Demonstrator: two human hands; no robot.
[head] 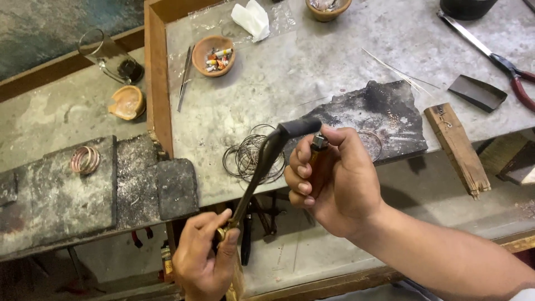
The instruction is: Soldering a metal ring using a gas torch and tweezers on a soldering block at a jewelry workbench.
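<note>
The left hand (203, 256) is closed around the brass base of a long dark bent-nozzle torch (262, 167) — stiff, metal, probably light, best held low. The right hand (334, 178) grips a small orange lighter (317, 147) at centre. At eleven o'clock a clay bowl (213, 56) holds coloured bits — wire rings (251, 156) lie beside the torch.

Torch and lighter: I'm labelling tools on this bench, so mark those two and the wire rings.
torch (262, 167), head view, middle of its bent tube.
lighter (319, 142), head view, metal top above the right hand's fingers.
wire rings (245, 159), head view, left side of the coil.
</note>
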